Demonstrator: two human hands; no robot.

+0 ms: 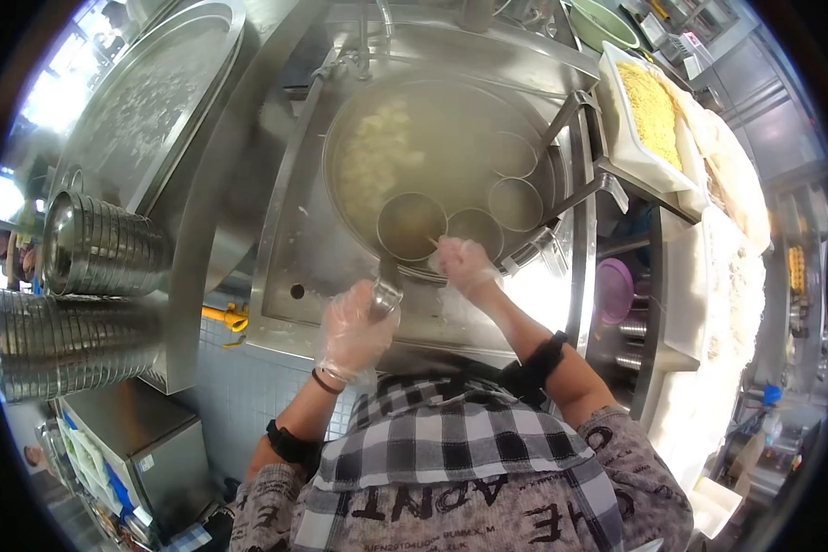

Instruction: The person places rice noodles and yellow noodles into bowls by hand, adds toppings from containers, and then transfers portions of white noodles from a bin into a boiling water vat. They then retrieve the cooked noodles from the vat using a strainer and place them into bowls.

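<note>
My left hand [357, 327], in a clear plastic glove, is wrapped round the metal handle [386, 293] of a round strainer basket [412, 226] that sits in a large pot of cloudy water [451, 120]. My right hand [466, 264], gloved too, grips a thin stick [432, 241] whose tip points into that basket. Just behind my right hand is a second round basket [477, 230]. Pale pieces [377, 156] float at the pot's left side.
Stacked metal bowls [74, 340] stand at the left, below a large round vessel [156, 101]. Two more baskets [515, 203] hang at the pot's right. A white tray of yellow food [651, 115] lies at the upper right, near a pink round item [614, 291].
</note>
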